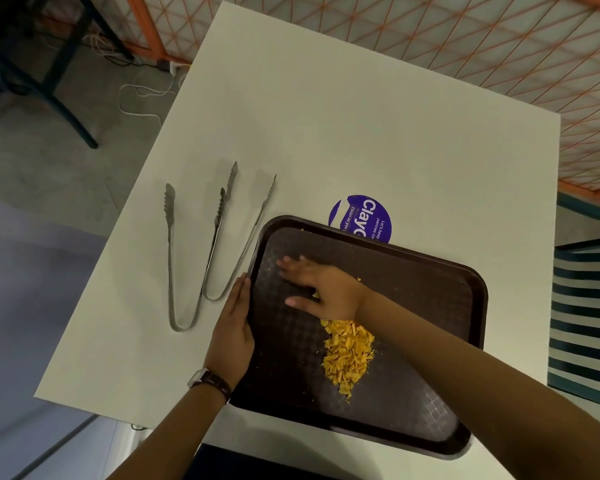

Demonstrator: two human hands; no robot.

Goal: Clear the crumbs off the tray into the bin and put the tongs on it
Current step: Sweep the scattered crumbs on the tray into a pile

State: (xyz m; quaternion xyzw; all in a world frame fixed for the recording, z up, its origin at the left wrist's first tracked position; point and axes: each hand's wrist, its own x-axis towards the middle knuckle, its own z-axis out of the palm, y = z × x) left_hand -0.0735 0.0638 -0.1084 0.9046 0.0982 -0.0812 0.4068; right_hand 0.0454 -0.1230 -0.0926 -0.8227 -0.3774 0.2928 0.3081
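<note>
White bench (326, 116) fills most of the view, with grey floor to one side and an orange lattice screen beyond it. Taking the tray (430, 289) as the landmark: it is dark brown and sits at the near edge of the bench, its near corner overhanging that edge. Two pairs of metal tongs (187, 258) lie flat on the bench just beside the tray's left rim, their hinged ends nearest the person; neither is on the tray yet. A purple sticker (361, 216) shows at the tray's far rim, partly covered by it.

Crumbs (347, 355), yellow-orange, are heaped in one pile near the tray's middle, with a few stray bits at its far rim. The left hand (232, 327) is wrapped on the tray's left rim, its grip clamped there to steady it. The right hand (319, 289) lies flat on the tray floor just beyond the pile, fingers spread and blurred, its grip apart and holding nothing.

The step in hand looks like sweeping: gathering crumbs into a heap ahead of tipping. No bin can be seen here, so where it stands cannot be told. The next move likely calls for drawing in the strays at the far rim, then lifting the tray level by both rims so the pile does not slide off early. The tongs come last.
</note>
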